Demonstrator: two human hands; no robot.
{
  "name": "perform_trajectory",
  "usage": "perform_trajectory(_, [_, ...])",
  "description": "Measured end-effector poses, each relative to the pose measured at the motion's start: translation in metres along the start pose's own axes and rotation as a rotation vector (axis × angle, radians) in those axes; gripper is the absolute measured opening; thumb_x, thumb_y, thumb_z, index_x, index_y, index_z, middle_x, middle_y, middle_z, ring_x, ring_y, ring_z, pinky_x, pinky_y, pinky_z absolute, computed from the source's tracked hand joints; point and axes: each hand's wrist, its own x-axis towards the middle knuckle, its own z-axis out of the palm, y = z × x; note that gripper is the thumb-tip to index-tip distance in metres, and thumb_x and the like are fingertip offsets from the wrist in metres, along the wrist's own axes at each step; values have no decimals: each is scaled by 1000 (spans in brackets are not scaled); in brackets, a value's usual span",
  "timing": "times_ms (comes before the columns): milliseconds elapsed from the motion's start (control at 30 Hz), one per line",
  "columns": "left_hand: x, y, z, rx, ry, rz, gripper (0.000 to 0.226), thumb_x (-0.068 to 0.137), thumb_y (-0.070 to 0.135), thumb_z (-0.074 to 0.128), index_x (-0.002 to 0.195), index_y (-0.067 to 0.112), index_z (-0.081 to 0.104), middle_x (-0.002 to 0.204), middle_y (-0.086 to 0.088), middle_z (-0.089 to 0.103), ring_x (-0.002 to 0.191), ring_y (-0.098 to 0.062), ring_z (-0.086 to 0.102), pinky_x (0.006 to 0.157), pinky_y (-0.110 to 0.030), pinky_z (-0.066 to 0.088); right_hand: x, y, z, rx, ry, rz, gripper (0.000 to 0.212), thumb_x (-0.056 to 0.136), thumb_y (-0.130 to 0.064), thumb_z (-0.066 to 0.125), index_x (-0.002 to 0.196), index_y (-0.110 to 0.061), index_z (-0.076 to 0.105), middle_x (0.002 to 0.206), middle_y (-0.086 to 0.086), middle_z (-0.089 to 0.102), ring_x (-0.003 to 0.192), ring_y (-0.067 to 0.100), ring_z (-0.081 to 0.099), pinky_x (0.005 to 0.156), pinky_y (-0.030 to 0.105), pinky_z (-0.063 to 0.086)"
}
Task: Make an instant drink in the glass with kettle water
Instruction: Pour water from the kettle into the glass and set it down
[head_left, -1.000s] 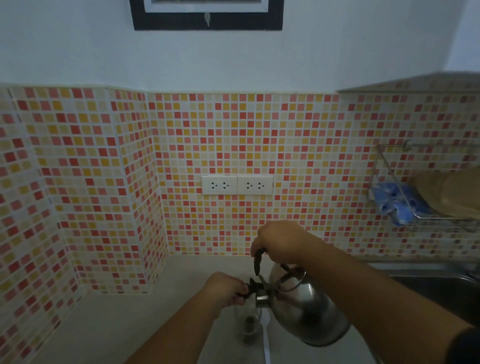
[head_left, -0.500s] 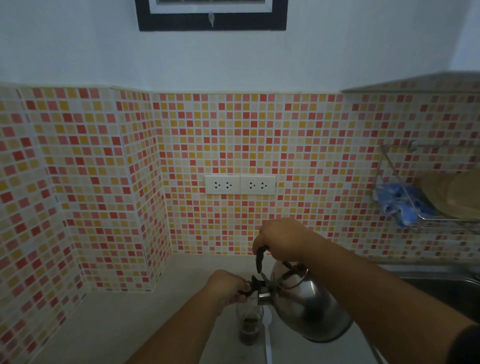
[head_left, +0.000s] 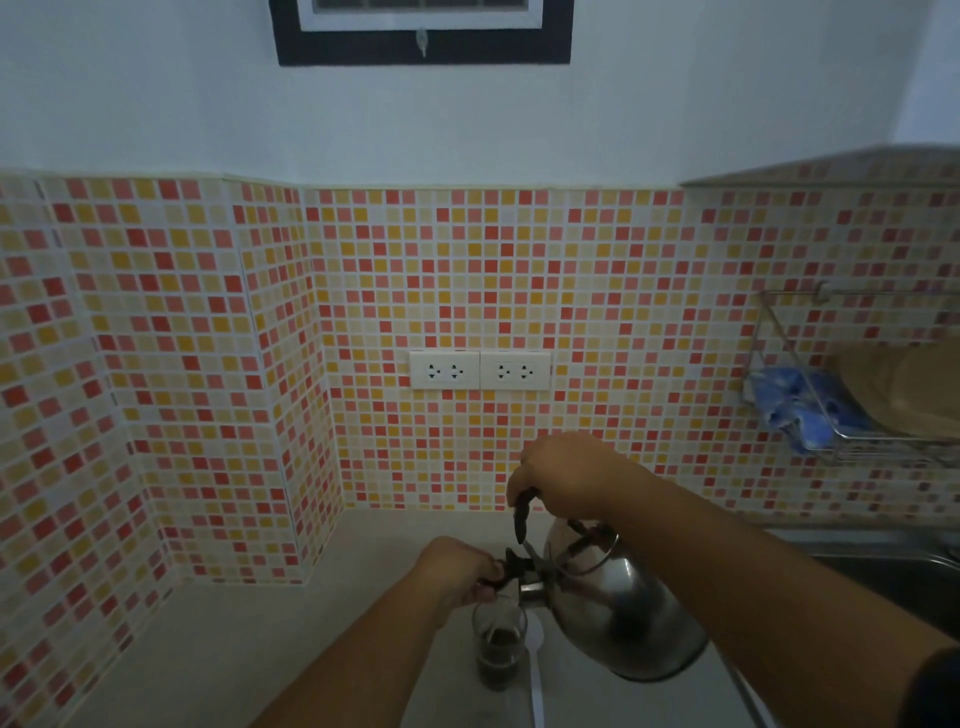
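Observation:
A steel kettle (head_left: 623, 618) hangs tilted to the left over the counter, its spout just above a clear glass (head_left: 500, 644) that holds dark liquid in its lower half. My right hand (head_left: 566, 475) grips the kettle's black handle from above. My left hand (head_left: 460, 571) pinches the black cap at the spout's tip, right over the glass rim. A white spoon (head_left: 535, 670) lies on the counter beside the glass, partly under the kettle.
The grey counter (head_left: 249, 639) runs into a tiled corner at the left. Two wall sockets (head_left: 479, 370) sit on the backsplash behind. A wire rack (head_left: 841, 441) with a blue cloth and plates hangs at right, above a sink (head_left: 893, 571).
The dark liquid in the glass has risen. The kettle has stayed tilted over the glass, and both hands have kept their grips.

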Motion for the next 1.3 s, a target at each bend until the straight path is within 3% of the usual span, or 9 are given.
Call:
perform_trajectory(333, [0, 1, -3, 19, -20, 6, 20, 82, -2, 69, 101, -6, 68, 84, -15, 69, 67, -21, 70, 76, -31, 63, -1, 0, -2, -8, -6, 10, 42, 80, -3, 60, 108, -34, 63, 103, -4, 64, 89, 16, 55, 68, 26, 37])
perform_trajectory(667, [-2, 6, -1, 29, -3, 14, 23, 84, 0, 68, 106, -2, 67, 107, -20, 71, 92, -26, 72, 90, -37, 59, -7, 8, -2, 45, 21, 49, 43, 81, -4, 58, 108, -37, 62, 101, -7, 62, 86, 11, 52, 70, 25, 42])
perform_trajectory(800, [-4, 15, -3, 31, -11, 87, 25, 86, 0, 66, 111, 0, 67, 107, -18, 68, 96, -27, 69, 91, -36, 59, -15, 21, -8, 126, 75, 145, 38, 83, -12, 60, 105, -43, 61, 98, -14, 62, 87, 9, 55, 71, 24, 44])
perform_trajectory(933, [-2, 29, -6, 44, 22, 218, 30, 90, 4, 60, 118, 5, 66, 120, -17, 65, 103, -26, 65, 94, -39, 57, -23, 39, -26, 268, 197, 268, 32, 83, -17, 63, 102, -43, 63, 102, -15, 66, 88, 8, 57, 73, 25, 46])
perform_trajectory(1100, [3, 45, -7, 421, 188, 532, 33, 98, 26, 43, 119, 16, 66, 112, -9, 69, 87, -17, 57, 78, -28, 45, -21, 53, -37, 327, 368, 326, 30, 84, -16, 63, 103, -39, 66, 103, -10, 67, 89, 11, 57, 74, 29, 47])
perform_trajectory(1200, [14, 53, -12, 456, 235, 578, 39, 100, 31, 36, 132, 21, 58, 129, -10, 64, 110, -24, 59, 95, -34, 45, -10, 63, -34, 331, 462, 339, 29, 85, -18, 63, 106, -38, 66, 101, -9, 66, 87, 10, 52, 70, 27, 41])
perform_trajectory(1300, [31, 58, -17, 469, 161, 550, 44, 101, 37, 31, 142, 28, 46, 143, -9, 53, 131, -30, 48, 107, -38, 38, 7, 68, -15, 312, 502, 386, 32, 88, -18, 59, 116, -33, 61, 107, -6, 65, 93, 14, 55, 75, 29, 44])
